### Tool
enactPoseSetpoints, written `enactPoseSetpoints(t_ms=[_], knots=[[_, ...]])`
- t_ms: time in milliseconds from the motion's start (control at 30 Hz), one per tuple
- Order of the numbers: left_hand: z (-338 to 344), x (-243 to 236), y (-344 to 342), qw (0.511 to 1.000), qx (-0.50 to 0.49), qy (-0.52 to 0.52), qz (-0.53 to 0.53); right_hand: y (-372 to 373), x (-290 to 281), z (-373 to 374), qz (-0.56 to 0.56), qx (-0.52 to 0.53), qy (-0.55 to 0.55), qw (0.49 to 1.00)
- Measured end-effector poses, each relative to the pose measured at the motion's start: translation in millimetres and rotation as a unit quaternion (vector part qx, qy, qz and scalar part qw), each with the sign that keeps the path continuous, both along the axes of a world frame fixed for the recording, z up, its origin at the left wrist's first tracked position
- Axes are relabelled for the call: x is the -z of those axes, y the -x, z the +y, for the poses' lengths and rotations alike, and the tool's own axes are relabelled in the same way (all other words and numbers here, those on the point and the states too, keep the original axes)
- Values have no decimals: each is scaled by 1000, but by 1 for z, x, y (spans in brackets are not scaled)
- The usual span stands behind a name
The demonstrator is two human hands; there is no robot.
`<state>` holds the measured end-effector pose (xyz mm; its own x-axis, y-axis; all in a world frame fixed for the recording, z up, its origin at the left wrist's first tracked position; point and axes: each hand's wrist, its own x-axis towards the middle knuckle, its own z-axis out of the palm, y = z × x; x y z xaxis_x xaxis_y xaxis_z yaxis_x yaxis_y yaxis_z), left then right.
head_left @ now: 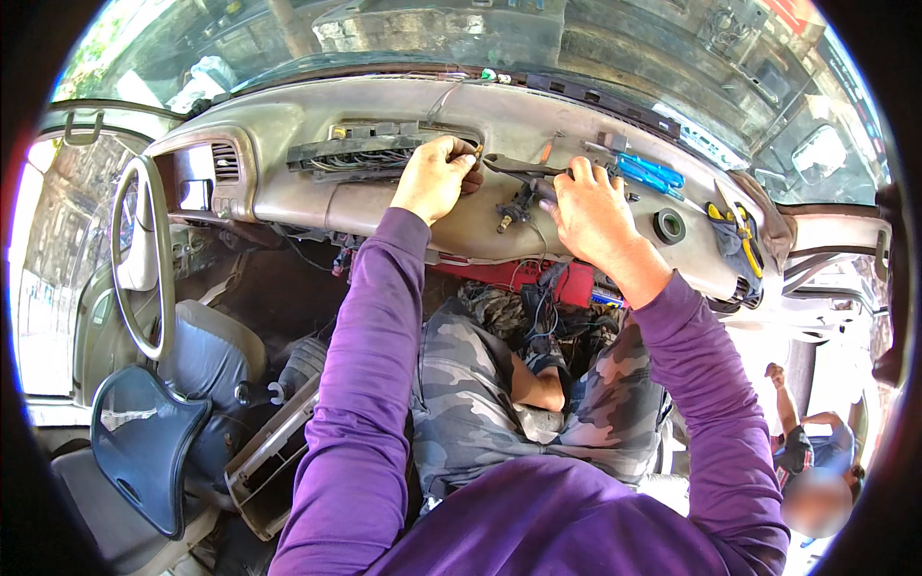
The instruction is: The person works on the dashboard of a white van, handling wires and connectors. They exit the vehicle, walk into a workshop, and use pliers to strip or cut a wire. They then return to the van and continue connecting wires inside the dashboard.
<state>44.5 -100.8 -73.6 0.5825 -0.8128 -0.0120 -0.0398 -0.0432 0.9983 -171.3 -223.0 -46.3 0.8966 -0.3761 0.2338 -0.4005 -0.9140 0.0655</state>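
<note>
Both my hands are over the beige dashboard (370,206). My left hand (434,180) is closed in a pinch beside a long opening in the dash top. At its fingertips shows a small brass-coloured tip (478,151); the rest of that piece is hidden by the fingers. My right hand (594,213) is wrapped round a pair of dark pliers (514,167), whose jaws point left toward my left fingertips. A black wiring connector (516,209) with a brass-coloured end hangs just below the pliers. Bundled wires (360,163) lie in a black channel left of my left hand.
Right of my hand lie blue-handled screwdrivers (651,173), a black tape roll (669,226) and yellow-handled pliers (746,242). The steering wheel (165,259) stands at the left, near a blue mesh backrest (149,442). Loose wires (545,307) hang below the dash. Another person (816,446) is outside, lower right.
</note>
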Motion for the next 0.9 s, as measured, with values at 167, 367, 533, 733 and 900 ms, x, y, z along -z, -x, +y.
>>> enactPoseSetpoints(t_ms=[167,367,533,733,900], knots=[[-1,0,3,1000,-9,7,2,-3,1,-1,-15,-7,-31,999],[0,0,-1,1000,4,0,1,-5,3,-3,-23,-18,-50,998],[-1,0,0,1000,-3,1,16,-6,5,-7,-25,-22,-58,998],[-1,1,-3,1000,4,2,4,-7,0,-8,-10,-29,-63,998],[-2,0,-1,1000,0,-2,1,-7,0,-12,-6,-38,-56,998]])
